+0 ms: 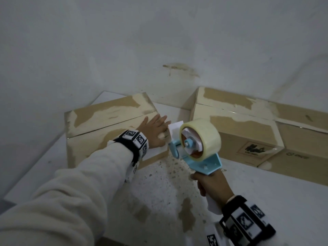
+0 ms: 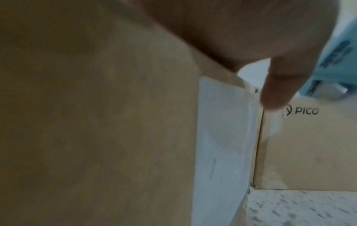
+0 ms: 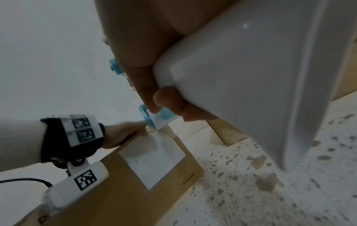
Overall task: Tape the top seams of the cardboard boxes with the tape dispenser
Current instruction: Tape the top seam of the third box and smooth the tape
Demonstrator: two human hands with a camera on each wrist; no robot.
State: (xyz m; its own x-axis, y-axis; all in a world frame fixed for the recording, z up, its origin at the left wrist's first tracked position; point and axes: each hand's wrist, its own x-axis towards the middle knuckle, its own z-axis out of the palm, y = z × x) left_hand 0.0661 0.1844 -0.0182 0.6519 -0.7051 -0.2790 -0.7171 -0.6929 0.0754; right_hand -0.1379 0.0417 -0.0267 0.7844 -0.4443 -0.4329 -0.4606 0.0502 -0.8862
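Note:
A cardboard box (image 1: 106,121) with a closed top seam lies on the left of the table. My left hand (image 1: 156,132) rests flat on its right end, fingers straight, with the thumb (image 2: 278,91) hanging over the edge above a white label (image 2: 222,137). My right hand (image 1: 211,189) grips the white handle (image 3: 251,76) of the blue tape dispenser (image 1: 200,139), which carries a clear tape roll. The dispenser's front sits at the box's right end, right beside the left thumb. In the right wrist view the dispenser's blue nose (image 3: 152,117) is just above the box corner (image 3: 173,145).
Two more cardboard boxes (image 1: 248,132) lie to the right against the white wall, one marked PICO (image 2: 307,110). The table (image 1: 159,192) is white with worn speckled patches. Its left edge (image 1: 35,166) runs close past the left box.

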